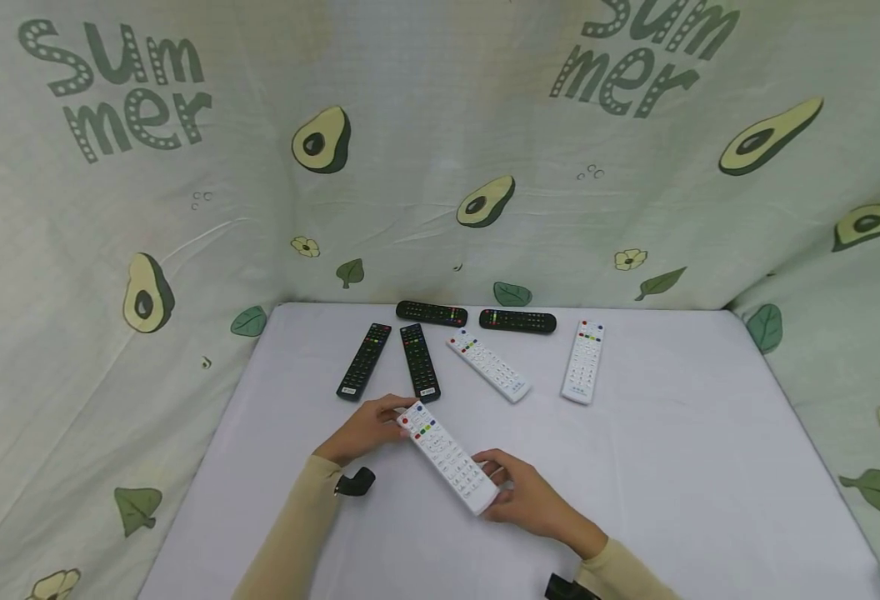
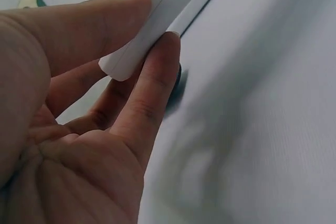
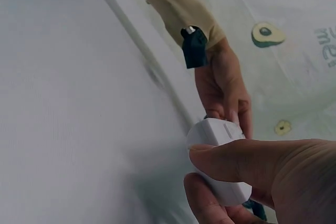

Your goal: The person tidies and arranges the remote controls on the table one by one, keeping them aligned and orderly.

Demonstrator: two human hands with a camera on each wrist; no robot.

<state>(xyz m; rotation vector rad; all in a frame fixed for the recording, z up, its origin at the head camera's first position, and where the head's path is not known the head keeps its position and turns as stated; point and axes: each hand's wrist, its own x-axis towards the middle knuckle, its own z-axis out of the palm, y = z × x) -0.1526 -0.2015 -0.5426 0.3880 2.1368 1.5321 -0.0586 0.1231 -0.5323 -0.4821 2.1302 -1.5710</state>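
Both hands hold one white remote control [image 1: 447, 457], which slants across the front middle of the table with its buttons up. My left hand [image 1: 365, 429] pinches its far-left end, the one with the colored buttons. In the left wrist view the left thumb lies on one side of the white remote [image 2: 157, 19] and a fingertip supports it from below. My right hand [image 1: 524, 496] grips the near-right end. The right wrist view shows the right thumb and fingers around the end of the white remote [image 3: 212, 129], which appears lifted above the tabletop.
Two more white remotes lie behind, one slanted [image 1: 488, 365] and one nearly upright [image 1: 582, 362]. Black remotes lie near the back: a left one [image 1: 363, 361], one beside it [image 1: 420, 361], and two lying crosswise [image 1: 431, 313] [image 1: 517, 322]. An avocado-print cloth [image 1: 410, 250] hangs around the white table [image 1: 672, 467].
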